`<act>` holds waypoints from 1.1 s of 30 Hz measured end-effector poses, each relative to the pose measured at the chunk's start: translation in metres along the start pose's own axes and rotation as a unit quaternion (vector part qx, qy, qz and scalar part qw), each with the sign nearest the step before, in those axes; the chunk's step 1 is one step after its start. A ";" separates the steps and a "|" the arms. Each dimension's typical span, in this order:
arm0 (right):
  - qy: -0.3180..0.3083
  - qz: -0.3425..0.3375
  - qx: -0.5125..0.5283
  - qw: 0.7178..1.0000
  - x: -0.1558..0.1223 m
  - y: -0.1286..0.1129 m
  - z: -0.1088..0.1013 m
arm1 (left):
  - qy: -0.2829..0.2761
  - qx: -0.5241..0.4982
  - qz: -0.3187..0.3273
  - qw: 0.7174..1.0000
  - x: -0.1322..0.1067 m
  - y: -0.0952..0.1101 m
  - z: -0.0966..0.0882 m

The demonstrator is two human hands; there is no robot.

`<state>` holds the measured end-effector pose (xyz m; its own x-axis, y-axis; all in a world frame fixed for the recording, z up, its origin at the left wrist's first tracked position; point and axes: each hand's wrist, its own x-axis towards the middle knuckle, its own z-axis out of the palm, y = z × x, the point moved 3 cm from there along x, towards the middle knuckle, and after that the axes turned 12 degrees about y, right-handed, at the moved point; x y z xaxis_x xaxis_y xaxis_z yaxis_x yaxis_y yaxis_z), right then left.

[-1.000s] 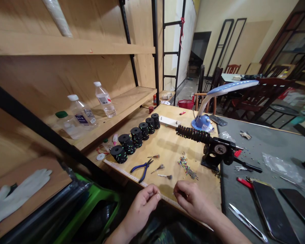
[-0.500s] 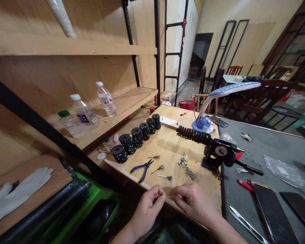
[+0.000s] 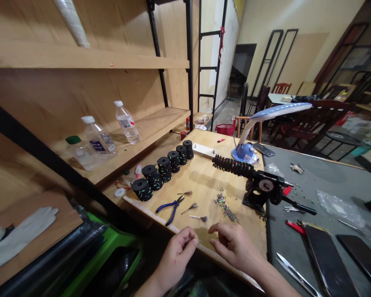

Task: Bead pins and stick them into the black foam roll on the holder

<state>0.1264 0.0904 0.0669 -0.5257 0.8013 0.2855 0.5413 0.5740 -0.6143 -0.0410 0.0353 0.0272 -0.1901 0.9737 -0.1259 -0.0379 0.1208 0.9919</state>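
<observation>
**Hands.** We find the left hand and the right hand together at the near edge of the table, their tips facing across a small gap. The left fingers are pinched, thumb against forefinger. Anything held there is too fine for us to make out. The right fingers are drawn narrow, and we cannot tell whether they meet.

**Work item.** The measuring tape runs along the table edge and passes just beyond and beneath both sets of fingertips. The nearest tuft lies just beyond the gap between the hands, apart from both.

**Surroundings.** The blue-handled pliers lie beyond the left fingers and to their left. The heap of coloured beads lies beyond the right fingers. The black winder stands farther off on that side, and the snips lie well to the right of the right hand.

**Judgement.** In our view this is fine pinch work, and it is best done low over the tape with the wrists braced on the table edge. The two pinches should be kept level so that the length reads true. The heels of the hands should stay clear of the tuft and the beads, which would scatter at a light touch.
</observation>
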 end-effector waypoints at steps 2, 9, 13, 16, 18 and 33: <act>-0.010 0.013 0.002 1.000 -0.001 0.001 -0.004 | 0.003 -0.005 -0.003 1.000 0.001 -0.002 -0.003; -0.017 -0.021 -0.011 1.000 0.001 -0.002 -0.010 | 0.009 -0.021 0.002 1.000 0.002 -0.002 -0.007; -0.008 -0.042 -0.012 0.999 0.001 -0.003 -0.006 | 0.009 -0.021 -0.003 1.000 0.000 0.000 -0.004; 0.001 -0.061 -0.028 0.998 0.001 -0.004 -0.002 | 0.003 -0.019 -0.002 1.000 -0.001 0.002 0.000; 0.008 -0.065 -0.044 0.997 0.002 -0.004 0.001 | 0.006 -0.017 -0.002 1.000 -0.001 0.002 0.002; -0.016 -0.075 -0.055 0.995 0.008 -0.004 -0.016 | 0.027 -0.041 -0.011 0.999 0.002 0.000 -0.005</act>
<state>0.1308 0.0972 0.0837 -0.6266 0.6997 0.3432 0.5223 0.7039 -0.4814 -0.0466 0.0363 0.0268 -0.2401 0.9590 -0.1506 -0.1220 0.1241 0.9847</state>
